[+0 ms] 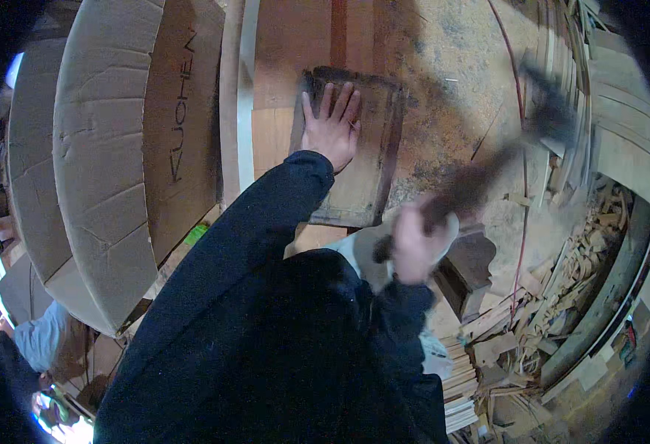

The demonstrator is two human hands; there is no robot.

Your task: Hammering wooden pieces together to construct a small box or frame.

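My left hand (331,132) lies flat with fingers spread on a wooden panel (354,185) whose edges are dark and worn. In my right hand (412,248) is a hammer (480,174), gripped near the lower end of its brown handle. The handle slants up and to the right, and its dark head (551,115) is smeared by motion. That head is apart from the panel, well to its right. Part of the hammer's grip is hidden behind my fingers.
Large cardboard boxes (106,140) stand along the left. A dusty worktop (443,96) spreads beyond the panel, with a red cord (523,222) at its right. Wood offcuts (562,311) pile up on the right. Stacked thin strips (458,388) lie near my right sleeve. Another person's sleeve (40,340) shows at lower left.
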